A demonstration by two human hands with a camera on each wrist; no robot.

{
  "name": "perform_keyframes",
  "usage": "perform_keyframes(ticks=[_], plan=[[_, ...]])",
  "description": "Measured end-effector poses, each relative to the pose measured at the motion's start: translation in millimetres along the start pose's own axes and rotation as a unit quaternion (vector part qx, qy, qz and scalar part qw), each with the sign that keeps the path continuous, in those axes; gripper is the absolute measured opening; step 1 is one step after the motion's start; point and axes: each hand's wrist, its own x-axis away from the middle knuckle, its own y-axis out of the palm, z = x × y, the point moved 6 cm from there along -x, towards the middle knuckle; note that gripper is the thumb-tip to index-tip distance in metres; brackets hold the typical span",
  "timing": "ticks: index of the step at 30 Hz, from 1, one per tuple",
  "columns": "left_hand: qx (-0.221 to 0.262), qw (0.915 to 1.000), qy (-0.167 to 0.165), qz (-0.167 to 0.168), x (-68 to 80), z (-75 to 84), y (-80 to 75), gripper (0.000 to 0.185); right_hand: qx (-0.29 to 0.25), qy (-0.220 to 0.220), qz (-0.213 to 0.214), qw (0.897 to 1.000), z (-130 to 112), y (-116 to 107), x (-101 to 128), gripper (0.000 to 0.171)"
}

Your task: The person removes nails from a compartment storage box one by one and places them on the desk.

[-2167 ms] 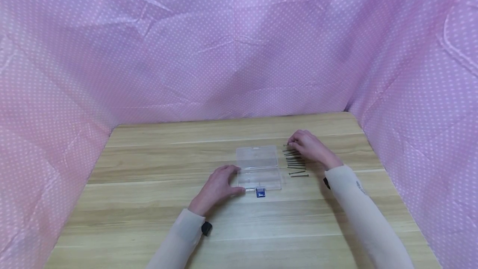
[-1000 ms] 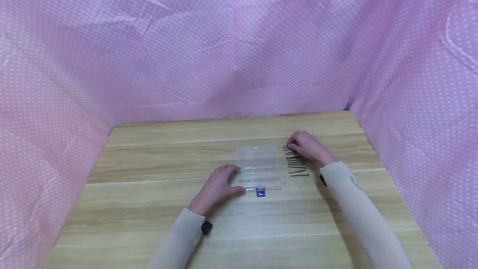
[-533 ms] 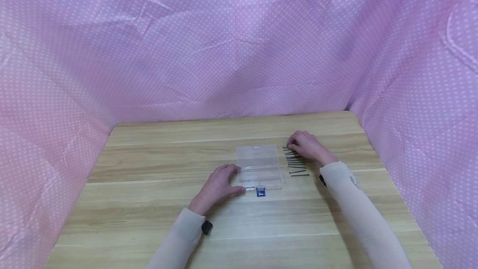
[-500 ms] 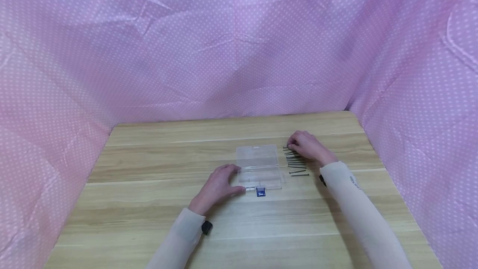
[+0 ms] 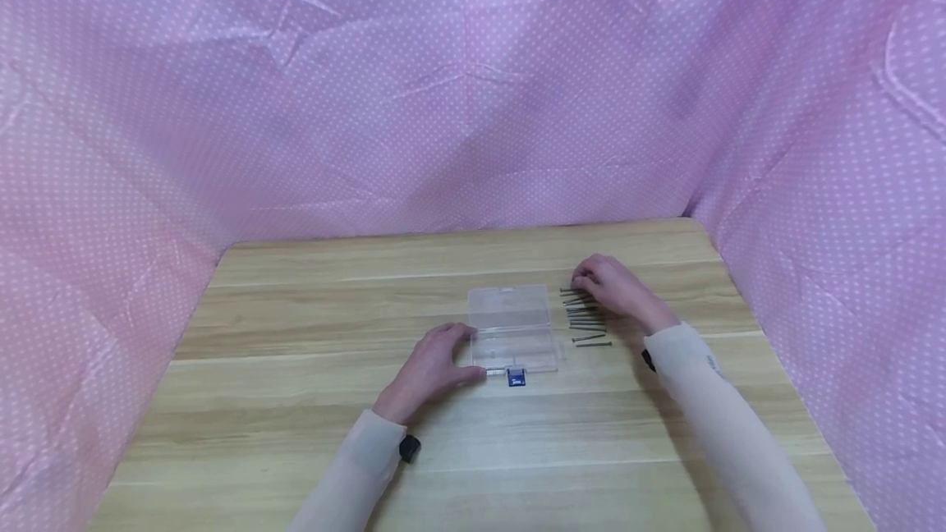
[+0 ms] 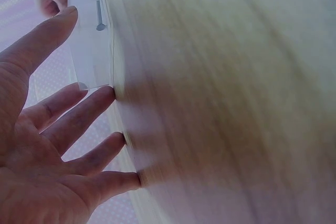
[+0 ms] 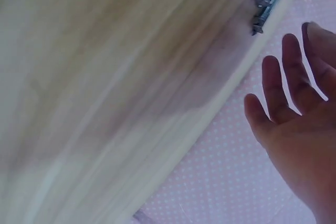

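Observation:
A clear plastic box (image 5: 513, 347) with a blue latch tab (image 5: 516, 378) lies with its lid laid back. My left hand (image 5: 431, 369) holds the base at its left end, thumb at the front edge and forefinger near the hinge. In the left wrist view, the other fingers (image 6: 100, 157) rest on the table, and a slim piece with a round end (image 6: 100, 14) shows at the box's front. Right of the box, several long dark screws (image 5: 586, 324) lie roughly in a column. Just above the farthest one hovers my right hand (image 5: 609, 282), fingers relaxed; I see nothing held.
The wooden table (image 5: 332, 302) runs back to a pink dotted cloth (image 5: 458, 105) that hangs behind it and at both sides. In the right wrist view, the screw heads (image 7: 257, 27) lie near the upper right, beyond the fingertips.
My right hand, earlier at the farthest screw, has lifted slightly and shifted back and right. That screw now lies visible below the fingertips. The left hand and box stay put.

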Motion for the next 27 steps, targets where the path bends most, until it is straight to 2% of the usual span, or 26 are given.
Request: perform_keyframes(ticks=[4,8,19,27], plan=[[0.002,1.0,-0.002,0.0,0.0,-0.3,-0.2,0.068,-0.008,0.0,0.034,0.999,-3.5,-7.0,7.5,0.016],[0.002,1.0,-0.002,0.002,-0.3,-0.2,-0.1,0.067,-0.012,-0.018,0.075,0.997,-11.6,-11.7,16.8,0.015],[-0.005,1.0,-0.007,0.001,-0.3,-0.5,1.6,0.068,-0.03,-0.095,0.136,0.986,-46.9,-8.0,37.4,0.005],[0.001,0.9999,-0.014,-0.003,-0.1,0.0,0.8,0.069,-0.022,-0.175,0.173,0.969,-77.4,1.4,48.4,0.006]])
